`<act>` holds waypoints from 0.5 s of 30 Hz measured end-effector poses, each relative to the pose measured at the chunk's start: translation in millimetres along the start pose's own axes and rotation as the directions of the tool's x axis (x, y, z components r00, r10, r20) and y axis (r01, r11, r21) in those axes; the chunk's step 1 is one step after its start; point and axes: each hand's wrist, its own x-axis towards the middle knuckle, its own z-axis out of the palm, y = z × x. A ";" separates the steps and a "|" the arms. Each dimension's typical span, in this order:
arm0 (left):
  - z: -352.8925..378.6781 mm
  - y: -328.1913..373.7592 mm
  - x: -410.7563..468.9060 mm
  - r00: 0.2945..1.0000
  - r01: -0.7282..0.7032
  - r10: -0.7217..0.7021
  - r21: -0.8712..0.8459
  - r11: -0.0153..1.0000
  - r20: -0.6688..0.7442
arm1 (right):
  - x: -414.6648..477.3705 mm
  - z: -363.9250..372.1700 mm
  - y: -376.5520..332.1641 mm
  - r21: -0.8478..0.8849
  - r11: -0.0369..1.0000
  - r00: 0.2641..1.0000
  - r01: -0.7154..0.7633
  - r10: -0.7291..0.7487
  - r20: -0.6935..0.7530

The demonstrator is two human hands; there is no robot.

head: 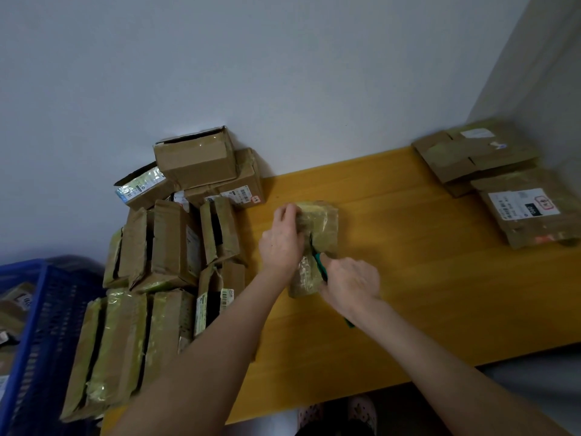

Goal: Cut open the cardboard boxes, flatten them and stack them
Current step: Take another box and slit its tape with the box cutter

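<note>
Taped box (316,243), middle of desk (424,294): left hand (283,243) grip clamps its far end, right hand (352,284) grip closes round a green cutter (319,258); best drawn shallow along the tape, blade clear of the left hand.

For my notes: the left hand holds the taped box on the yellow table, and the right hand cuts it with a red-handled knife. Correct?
Not quite: in the head view the knife in the right hand has a green handle, not red. The left hand holds the taped box on the yellow table.
</note>
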 end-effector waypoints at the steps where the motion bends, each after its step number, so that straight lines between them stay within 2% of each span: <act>1: 0.5 1.1 0.3 1.000 0.000 0.000 0.004 1.000 -0.007 | -2.2 2.6 3.3 0.021 1.000 1.000 -0.005 0.006 -0.017; 5: 1.7 1.4 4.8 1.000 0.007 -0.007 0.019 1.000 -0.008 | -8.3 6.4 12.4 0.060 0.998 0.997 -0.005 0.010 -0.073; 15: 2.1 -2.9 12.5 0.998 0.070 -0.070 0.015 0.997 -0.008 | -26.2 13.6 7.2 0.070 0.997 0.999 0.033 -0.034 0.018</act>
